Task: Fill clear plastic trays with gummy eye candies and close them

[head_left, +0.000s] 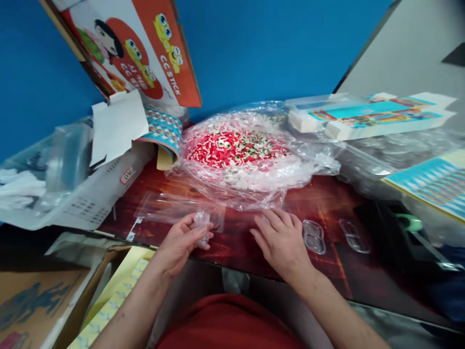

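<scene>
My left hand (pixel 180 244) is curled round a small clear plastic piece (pixel 202 224) at the near edge of the dark red table (pixel 327 203). A flat clear plastic bag (pixel 170 209) lies just beyond it. My right hand (pixel 281 240) rests palm down on the table with its fingers stretched out, holding nothing. Two clear plastic blister shells, one (pixel 314 236) beside that hand and one (pixel 354 236) further right, lie on the table. Behind both hands sits a big clear bag of red and white candies (pixel 236 150).
A white plastic basket (pixel 83 194) with paper and clear items stands at the left. An orange printed carton (pixel 145 48) leans on the blue wall. Printed boxes (pixel 374 116) and stacked clear trays (pixel 392 155) fill the right. A cardboard box with sticker sheets (pixel 109 300) sits lower left.
</scene>
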Demonstrator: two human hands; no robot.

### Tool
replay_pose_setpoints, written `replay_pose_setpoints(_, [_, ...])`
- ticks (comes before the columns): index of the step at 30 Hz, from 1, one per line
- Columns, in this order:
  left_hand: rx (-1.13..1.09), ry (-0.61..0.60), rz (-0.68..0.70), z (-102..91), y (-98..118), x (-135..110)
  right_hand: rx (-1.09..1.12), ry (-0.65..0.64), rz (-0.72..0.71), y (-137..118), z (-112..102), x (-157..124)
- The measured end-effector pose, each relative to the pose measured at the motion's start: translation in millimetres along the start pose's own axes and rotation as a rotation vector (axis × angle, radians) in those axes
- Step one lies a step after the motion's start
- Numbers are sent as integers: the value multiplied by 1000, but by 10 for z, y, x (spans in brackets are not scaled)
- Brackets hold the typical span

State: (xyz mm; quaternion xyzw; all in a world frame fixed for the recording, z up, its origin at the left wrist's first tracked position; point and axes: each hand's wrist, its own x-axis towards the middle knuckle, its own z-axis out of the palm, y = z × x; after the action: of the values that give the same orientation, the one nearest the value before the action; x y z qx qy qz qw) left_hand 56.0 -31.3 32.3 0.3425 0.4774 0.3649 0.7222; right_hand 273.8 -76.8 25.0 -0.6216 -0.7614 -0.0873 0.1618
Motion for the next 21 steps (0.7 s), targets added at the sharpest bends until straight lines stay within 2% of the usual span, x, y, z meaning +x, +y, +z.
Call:
replay_pose_setpoints(2, [-125, -30, -18, -47, 28, -106, 19, -43, -172, -233, 46, 163])
replay_pose_setpoints(4, [-222, -13, 21, -114, 70, -203, 25, -102, -309, -503, 158, 319])
replay_pose_setpoints(7, [-297, 35, 98, -304, 146, -349, -13, -85, -390, -771, 306, 448])
replay_pose_setpoints(9, [-338, 72, 116, -463, 176, -443, -33, -52, -440, -779, 265, 456])
replay_pose_setpoints(11, [-388, 93, 109, -584, 176, -508, -43, -11, -474, -643, 65, 443])
replay_pose_setpoints(13, [-434, 81, 88, -625, 152, -521, -95, 40, -458, -383, -252, 458])
replay_pose_setpoints(15, [-459, 43, 57, -577, 121, -480, -336, 95, -342, -37, -587, 537])
replay_pose_setpoints(17, [-460, 2, 18, -470, 92, -405, -509, 135, -211, 349, -834, 692])
replay_pose_setpoints(18, [-453, -15, 1, -407, 80, -366, -549, 139, -87, 541, -902, 796])
replay_pose_setpoints(19, [-441, -28, -14, -345, 70, -329, -548, 145, -39, 724, -932, 915])
replay_pose_setpoints(21, [-409, -35, -24, -231, 51, -275, -434, 138, -28, 1030, -896, 1183])
